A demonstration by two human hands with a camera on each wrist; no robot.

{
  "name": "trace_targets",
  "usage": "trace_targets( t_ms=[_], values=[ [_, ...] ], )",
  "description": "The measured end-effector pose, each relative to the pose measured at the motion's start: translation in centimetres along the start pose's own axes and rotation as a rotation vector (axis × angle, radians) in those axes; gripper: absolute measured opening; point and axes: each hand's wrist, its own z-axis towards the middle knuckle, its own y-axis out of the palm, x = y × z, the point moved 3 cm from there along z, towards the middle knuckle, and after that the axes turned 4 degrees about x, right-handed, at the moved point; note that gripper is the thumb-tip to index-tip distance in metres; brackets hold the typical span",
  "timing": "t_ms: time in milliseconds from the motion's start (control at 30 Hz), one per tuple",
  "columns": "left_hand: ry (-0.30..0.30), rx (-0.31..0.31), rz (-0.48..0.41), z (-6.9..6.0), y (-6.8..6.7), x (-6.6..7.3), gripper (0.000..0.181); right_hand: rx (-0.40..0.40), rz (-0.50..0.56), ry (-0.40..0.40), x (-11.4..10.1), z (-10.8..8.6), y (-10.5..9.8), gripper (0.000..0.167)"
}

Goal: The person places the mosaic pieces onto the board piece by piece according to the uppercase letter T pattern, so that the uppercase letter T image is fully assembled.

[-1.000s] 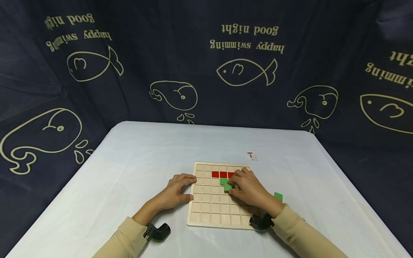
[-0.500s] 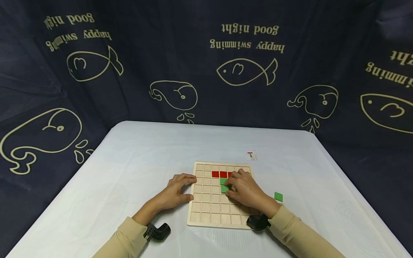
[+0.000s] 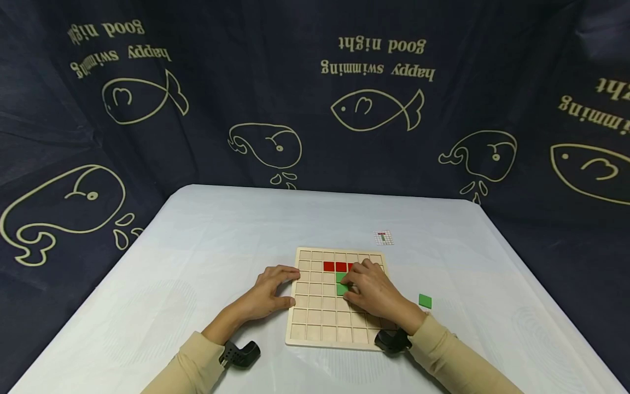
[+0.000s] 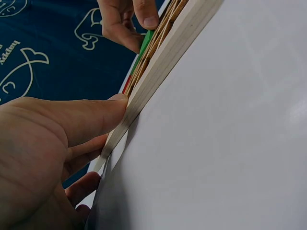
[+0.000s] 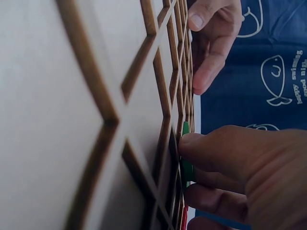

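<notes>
A wooden grid board (image 3: 315,317) lies on the white table. My left hand (image 3: 264,293) rests against its left edge, thumb and fingers spread and touching the rim. Over the board's middle, my right hand (image 3: 375,293) pinches a green square tile (image 3: 341,290) between thumb and fingers. In the right wrist view this green tile (image 5: 187,165) sits at the thumb tip, low over the grid. Just above it on the board is another green tile (image 3: 340,278), partly covered by my fingers. A row of red tiles (image 3: 328,266) fills cells farther up, its right end hidden by the right hand.
A loose green tile (image 3: 425,301) lies on the table right of the board. Beyond the board's upper right corner is a small printed grid card (image 3: 383,237) with a red and green T pattern. A dark curtain (image 3: 315,153) with fish drawings hangs behind the table.
My right hand has moved slightly left and settled, bringing the pinched green tile into line below the other green tile. The left hand has stayed at the board's edge.
</notes>
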Motion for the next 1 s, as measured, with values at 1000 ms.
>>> trace_targets(
  t_ms=[1000],
  values=[
    [-0.015,-0.008,0.002,-0.1,-0.1,0.1,0.054,0.022,0.036,0.118,1.8,-0.9,-1.4,0.026]
  ],
)
